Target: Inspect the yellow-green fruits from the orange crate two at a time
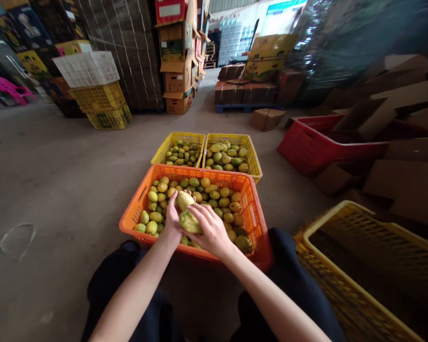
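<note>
Over a big orange crate (260, 237) of yellow-green lemons, both my hands are close together. My left hand (171, 214) is closed around a pale yellow lemon (184, 200). Just below it, a greener lemon (189, 222) with a bumpy end sits in my right hand (211, 230), whose fingers curl over its top. The two lemons are almost touching. Beneath my hands, the loose lemons (151, 227) in the crate vary from yellow to green, and my hands hide some of them.
Beyond the orange crate stand two yellow crates of lemons, the left (160, 147) and the right (255, 159). A yellow crate (328, 211) is at my right, with a red bin (296, 145) of cardboard behind it. Stacked crates (100, 97) and cartons (178, 83) stand farther back.
</note>
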`<state>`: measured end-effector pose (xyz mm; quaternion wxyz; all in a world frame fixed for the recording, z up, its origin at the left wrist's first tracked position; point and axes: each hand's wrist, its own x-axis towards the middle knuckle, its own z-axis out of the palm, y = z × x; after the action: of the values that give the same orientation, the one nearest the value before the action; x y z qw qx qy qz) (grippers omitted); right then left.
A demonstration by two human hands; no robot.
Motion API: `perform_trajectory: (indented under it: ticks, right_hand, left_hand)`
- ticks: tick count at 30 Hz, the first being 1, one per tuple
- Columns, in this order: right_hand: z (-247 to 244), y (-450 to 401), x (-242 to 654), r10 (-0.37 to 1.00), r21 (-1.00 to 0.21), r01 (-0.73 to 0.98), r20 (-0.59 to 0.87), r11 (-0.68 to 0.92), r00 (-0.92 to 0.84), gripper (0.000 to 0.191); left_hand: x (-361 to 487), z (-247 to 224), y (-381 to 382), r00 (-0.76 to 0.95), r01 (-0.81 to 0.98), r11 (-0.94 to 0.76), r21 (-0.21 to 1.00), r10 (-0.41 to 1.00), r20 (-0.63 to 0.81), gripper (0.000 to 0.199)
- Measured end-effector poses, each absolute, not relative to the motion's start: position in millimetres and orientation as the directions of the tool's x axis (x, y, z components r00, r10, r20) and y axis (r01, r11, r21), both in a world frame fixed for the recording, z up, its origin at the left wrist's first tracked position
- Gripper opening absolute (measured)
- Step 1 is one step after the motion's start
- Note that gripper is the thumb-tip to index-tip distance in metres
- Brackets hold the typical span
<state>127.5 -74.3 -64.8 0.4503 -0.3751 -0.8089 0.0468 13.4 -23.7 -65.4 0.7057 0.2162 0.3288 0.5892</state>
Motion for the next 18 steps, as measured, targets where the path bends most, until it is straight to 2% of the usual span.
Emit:
perform_trajectory:
  ticks: [3,5,8,10,12,18]
  right_hand:
    - [-57.7,-66.0,139.1,0.725,-0.602,0.527,0.688,0.599,-0.039,0.057]
    - [-53.5,-59.0,144.8,0.798,-0.761,0.439,0.585,0.478,0.145,0.055]
    - [-53.8,-50.7,146.3,0.904,-0.923,0.225,0.362,0.313,0.228,0.048]
    - [-58.7,-48.1,143.3,0.945,-0.964,0.127,0.255,0.233,0.205,0.047]
    - [-65.0,-47.4,139.4,0.957,-0.973,0.091,0.224,0.211,0.184,0.053]
    - [-71.3,-47.7,137.0,0.938,-0.929,0.162,0.344,0.333,0.046,0.081]
  left_hand:
    - [9.8,-50.1,-25.6,0.123,-0.819,0.287,0.497,0.934,-0.336,0.027]
    - [10.1,-40.8,-29.4,0.181,-0.871,0.318,0.376,0.917,-0.355,0.024]
    - [17.1,-35.5,-36.4,0.269,-0.856,0.379,0.351,0.907,-0.325,0.032]
    - [24.1,-38.6,-40.0,0.305,-0.822,0.438,0.364,0.879,-0.367,0.035]
    - [29.8,-44.4,-41.8,0.299,-0.802,0.465,0.375,0.856,-0.422,0.035]
    - [28.5,-46.1,-41.5,0.231,-0.8,0.442,0.405,0.85,-0.473,0.027]
